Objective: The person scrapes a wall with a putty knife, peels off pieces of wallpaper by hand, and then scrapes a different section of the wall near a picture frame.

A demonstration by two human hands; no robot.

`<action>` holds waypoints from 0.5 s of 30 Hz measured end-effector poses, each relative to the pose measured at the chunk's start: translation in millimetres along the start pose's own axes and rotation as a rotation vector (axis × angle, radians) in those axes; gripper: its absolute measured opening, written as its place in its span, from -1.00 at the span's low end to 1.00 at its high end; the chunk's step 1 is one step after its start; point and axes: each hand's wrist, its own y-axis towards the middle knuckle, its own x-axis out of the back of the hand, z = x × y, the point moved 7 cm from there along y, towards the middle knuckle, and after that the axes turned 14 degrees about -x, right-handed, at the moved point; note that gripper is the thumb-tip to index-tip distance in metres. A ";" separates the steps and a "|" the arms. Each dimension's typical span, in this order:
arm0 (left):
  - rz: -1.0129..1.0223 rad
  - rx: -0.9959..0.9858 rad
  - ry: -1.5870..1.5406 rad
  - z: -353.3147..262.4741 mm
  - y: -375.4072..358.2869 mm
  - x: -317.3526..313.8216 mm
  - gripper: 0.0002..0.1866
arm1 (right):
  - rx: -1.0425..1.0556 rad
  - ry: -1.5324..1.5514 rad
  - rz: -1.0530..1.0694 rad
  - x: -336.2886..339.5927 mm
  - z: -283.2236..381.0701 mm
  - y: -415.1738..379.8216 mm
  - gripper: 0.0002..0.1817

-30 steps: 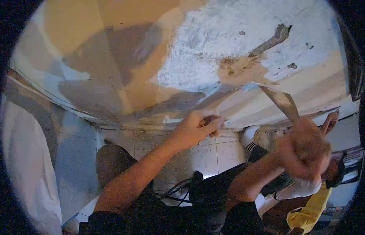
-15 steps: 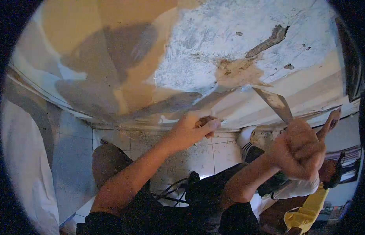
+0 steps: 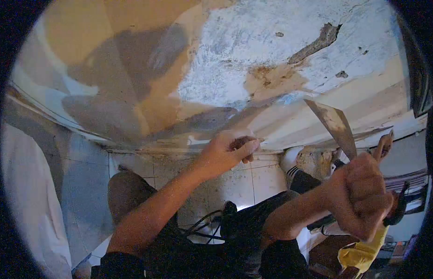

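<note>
My right hand (image 3: 363,195) is closed round the handle of a scraper (image 3: 335,123), whose broad metal blade points up and left, just off the wall (image 3: 291,135). Its handle is hidden in my fist. Left of it, my left hand (image 3: 233,149) is held low near the wall with fingers curled and pinched together; whatever it may hold is too small to make out. Above both hands the wall shows a rough whitish patch (image 3: 221,56) in tan paint, with a gouge (image 3: 319,44) and a brownish spot (image 3: 272,81).
Tiled floor (image 3: 267,181) with debris runs along the wall's foot. Black cables (image 3: 202,228) lie near my legs. Other people are at the right, one in yellow (image 3: 365,253), with a separate hand (image 3: 385,144) by the wall. White cloth (image 3: 30,195) hangs at left.
My right hand and the scraper have moved right and slightly down, and the blade has left the lower edge of the whitish patch. My left hand has hardly moved.
</note>
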 end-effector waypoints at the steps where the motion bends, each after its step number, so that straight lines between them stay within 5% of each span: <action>1: -0.022 0.012 -0.072 -0.7 -0.7 0.7 -0.75 | -0.003 -0.002 0.002 13.1 -7.0 -3.2 -0.67; 3: -0.031 0.015 -0.139 -5.2 -3.0 -2.6 -0.76 | -0.436 -0.276 0.392 19.7 -54.2 -14.8 -0.86; 4: -0.025 0.011 -0.080 -7.2 -2.0 -0.7 -0.75 | -0.423 -0.274 0.386 24.4 -54.7 -18.1 -0.86; 7: -0.034 0.002 -0.046 3.2 -2.8 2.5 -0.75 | 0.126 -0.461 -0.074 38.6 -11.6 -24.7 -0.86; 8: -0.025 -0.003 -0.068 7.3 -4.4 0.3 -0.75 | -0.155 0.234 0.124 26.0 -29.9 -31.3 -0.83; 9: -0.021 0.001 -0.070 6.1 -5.1 -0.4 -0.75 | -0.159 0.231 0.121 30.3 -42.8 -30.5 -0.83; 11: -0.033 0.016 -0.122 -1.6 -2.5 -1.4 -0.74 | 0.771 -1.170 -0.444 29.2 -29.0 -53.9 -0.75; 13: -0.020 0.007 -0.063 1.4 0.5 0.4 -0.75 | 0.712 -0.953 -0.602 46.1 -21.6 -47.4 -0.68; 15: -0.006 0.018 -0.020 6.3 -1.7 -0.3 -0.75 | -0.024 -0.443 -0.594 141.5 -45.9 -39.7 -0.76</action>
